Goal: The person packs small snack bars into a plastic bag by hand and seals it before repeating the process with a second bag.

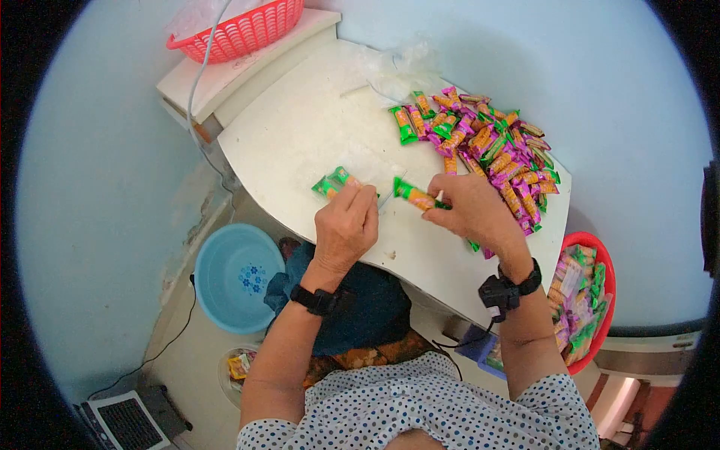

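Note:
My left hand (346, 229) is closed near the table's front edge, pinching what looks like a thin clear plastic bag (379, 174). Green-ended snack packets (328, 185) lie at its fingertips; whether they are inside the bag is hard to tell. My right hand (474, 210) grips one green and orange snack packet (415, 196) between thumb and fingers, its free end pointing left toward the bag. Beside and beyond this hand spreads a heap of purple, green and orange snack packets (514, 165) on the white table (300, 135).
Crumpled clear plastic (405, 67) lies at the table's back edge. A red basket (255, 31) stands on a raised white ledge. Below are a blue basin (232, 300) at left and a red basket of filled bags (609, 289) at right. A grey cable (196, 90) hangs at left.

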